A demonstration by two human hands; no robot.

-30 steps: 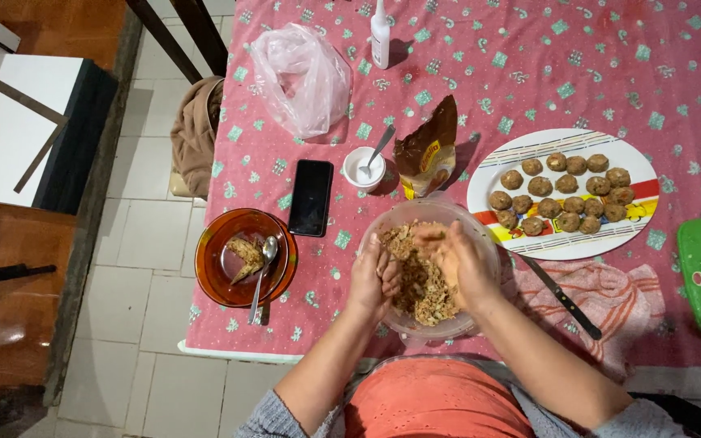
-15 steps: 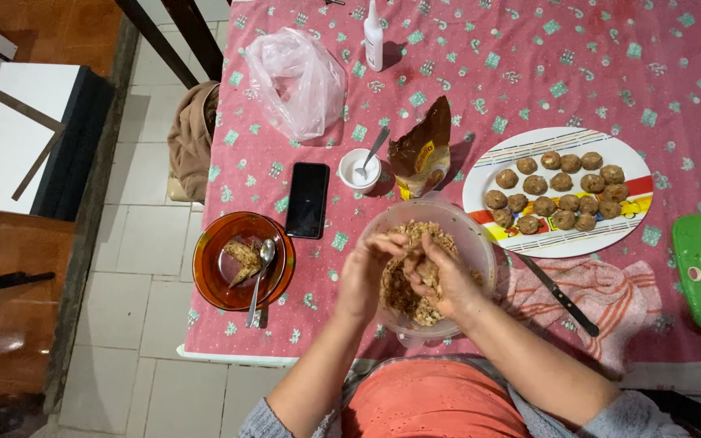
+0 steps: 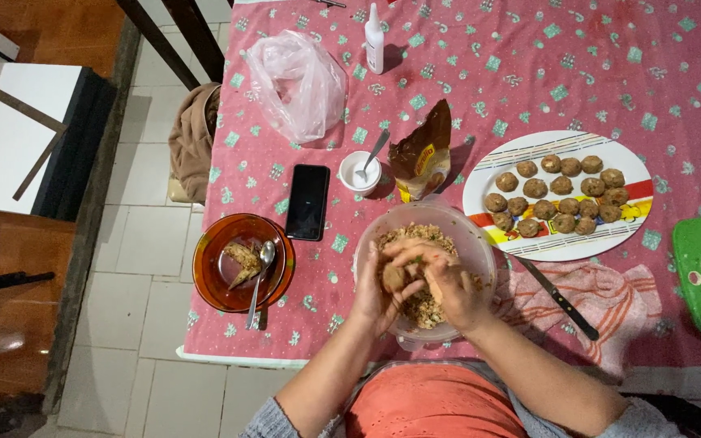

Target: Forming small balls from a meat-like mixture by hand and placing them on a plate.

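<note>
Left hand point(image 3: 376, 285): I see it cupped under a small brown dough ball point(image 3: 393, 278), fingers curled around it.
Right hand point(image 3: 440, 280): laid over the ball from 3 o'clock, fingers bent and pressing it against the left palm.
Ball's place: between both palms, above the clear plastic bowl point(image 3: 480, 243).
Done: I judge about sixteen shaped balls point(image 3: 557, 195) lie in rows on the oval plate point(image 3: 488, 174), at 2 o'clock from the bowl.
Left: crumbly mixture point(image 3: 415, 237) covers the bowl's bottom, so several more remain, I'd say.
Nearby: orange bowl point(image 3: 204, 276) with spoon point(image 3: 260, 276) at 9 o'clock; phone point(image 3: 307, 201) at 10 o'clock.
</note>
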